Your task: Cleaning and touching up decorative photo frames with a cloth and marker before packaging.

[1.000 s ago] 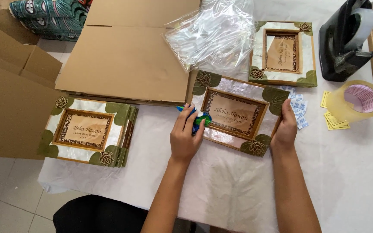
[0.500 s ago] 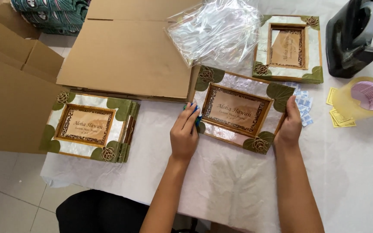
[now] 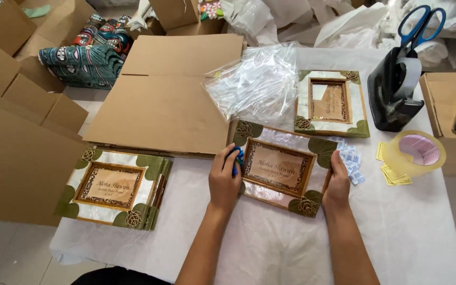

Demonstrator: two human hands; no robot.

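**Frame held at both ends over the table**

The decorated picture frame [image 3: 282, 169] lies on the white-covered table [image 3: 407, 232], beside flat cardboard [image 3: 170, 105]. The left hand [image 3: 225, 179] clasps its left edge, fingers also curled around a small blue object [image 3: 237, 158]. The right hand [image 3: 338, 182] grips the right edge. This looks like positioning or inspection; any lift needs both hands level.

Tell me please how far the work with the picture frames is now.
Seemingly finished: the stack of frames on the left, lying apart from both hands. In hand: the left hand presses a blue thing against the middle frame while the right hand holds its right edge. Possibly left: the far frame, untouched beside the clear plastic bags.
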